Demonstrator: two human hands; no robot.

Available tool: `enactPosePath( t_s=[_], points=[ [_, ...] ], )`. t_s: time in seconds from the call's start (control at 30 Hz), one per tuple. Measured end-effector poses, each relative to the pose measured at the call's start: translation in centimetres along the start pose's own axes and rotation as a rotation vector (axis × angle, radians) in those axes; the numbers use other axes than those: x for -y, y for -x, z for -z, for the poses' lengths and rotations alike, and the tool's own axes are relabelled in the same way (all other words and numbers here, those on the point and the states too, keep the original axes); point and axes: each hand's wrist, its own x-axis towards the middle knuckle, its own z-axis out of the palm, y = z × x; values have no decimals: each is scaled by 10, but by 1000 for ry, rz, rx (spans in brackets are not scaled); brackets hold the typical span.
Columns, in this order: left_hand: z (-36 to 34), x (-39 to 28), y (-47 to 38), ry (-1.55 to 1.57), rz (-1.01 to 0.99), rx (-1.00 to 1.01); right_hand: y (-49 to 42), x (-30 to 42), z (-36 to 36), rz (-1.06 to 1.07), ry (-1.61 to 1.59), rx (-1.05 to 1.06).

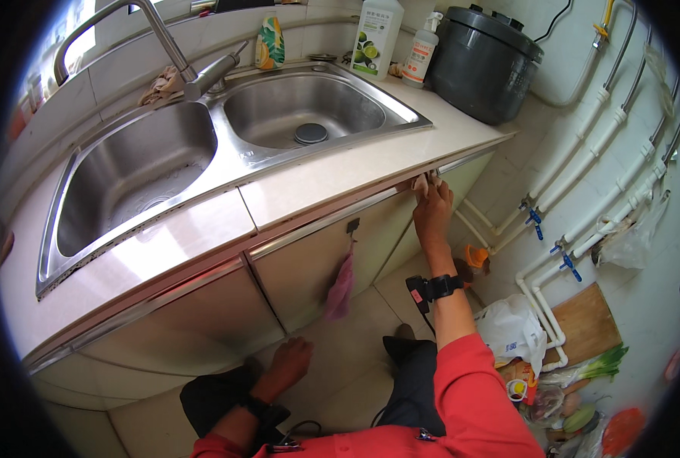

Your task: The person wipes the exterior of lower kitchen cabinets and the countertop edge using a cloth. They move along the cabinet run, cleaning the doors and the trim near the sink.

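My right hand [433,214] is raised to the upper edge of the cabinet fronts below the counter, its fingers closed on a pale crumpled cloth [420,184] pressed against the metal edge strip. My left hand [292,356] hangs low over my knee, in front of the lower cabinet door, with its fingers curled; whether it holds anything I cannot tell. Between the hands, a pink cloth [342,286] hangs from a small dark hook [352,225] on a cabinet door [300,252]. Above is a stainless steel double sink [225,129] with a faucet [202,80].
On the counter [340,172] stand a large white bottle [376,40], a spray bottle [420,57] and a dark rice cooker [483,63]. White pipes with blue valves [534,223] run along the right wall. Plastic bags [512,326], vegetables [603,363] and a wooden board [583,323] lie low at right.
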Motion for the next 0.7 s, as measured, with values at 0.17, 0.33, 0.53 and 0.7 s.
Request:
enactPosePath(
  t_s=[0.17,0.33,0.53,0.7],
  points=[
    [0,-1,-3,24,-36,5,9,28,13,50,-2,68],
    [4,-2,-1,37,-8,36,28,63,20,94,-225,73],
    [3,1,-2,20,-26,-19,-1,7,3,-22,-83,-22],
    [-5,2,-3,54,-35,-13,0,9,8,-82,-129,97]
  ],
)
